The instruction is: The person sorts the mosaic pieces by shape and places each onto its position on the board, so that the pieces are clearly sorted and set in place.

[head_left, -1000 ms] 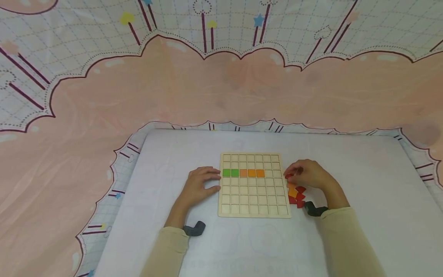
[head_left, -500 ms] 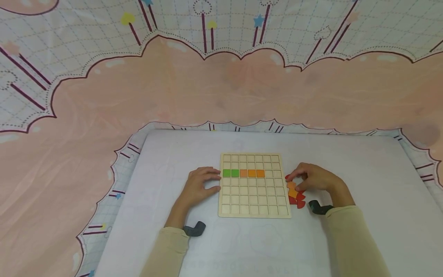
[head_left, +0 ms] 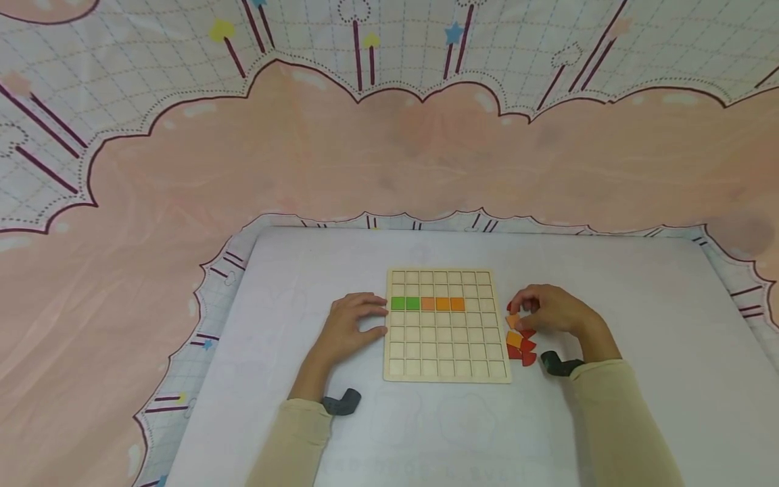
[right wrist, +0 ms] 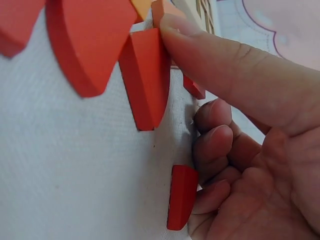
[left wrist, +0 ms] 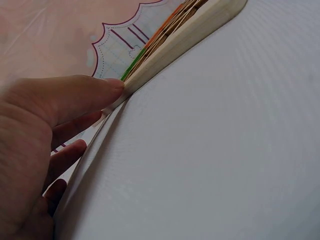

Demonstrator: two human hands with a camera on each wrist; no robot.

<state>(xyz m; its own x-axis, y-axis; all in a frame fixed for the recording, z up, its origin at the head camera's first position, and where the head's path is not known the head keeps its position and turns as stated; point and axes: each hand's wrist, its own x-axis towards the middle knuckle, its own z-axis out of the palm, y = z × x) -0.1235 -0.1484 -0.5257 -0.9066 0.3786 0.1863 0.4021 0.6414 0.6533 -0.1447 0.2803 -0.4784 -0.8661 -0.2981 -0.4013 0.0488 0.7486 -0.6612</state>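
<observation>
A pink-and-white cloth is spread across the top of the head view, and below it a white table is seen, its near edge cut off; the pale marks at the bottom cannot be read. The board is set just right of centre, its third row filled from the left with two green tiles and three orange tiles. The board's left edge is touched by the left hand, fingers spread and loosely bent; in the left wrist view only a thin sliver of tiles is shown, and the board is cropped at the top.

To the right of the board, the orange piece is pinched between thumb and forefinger of the right hand. In the right wrist view the forefinger's tip is hidden by the thumb, while the other fingers are curled beside a red piece at lower centre; whether it is touched cannot be told. Red pieces are bunched below the hand, partly overlapped. Both sleeves are cropped at the bottom.
</observation>
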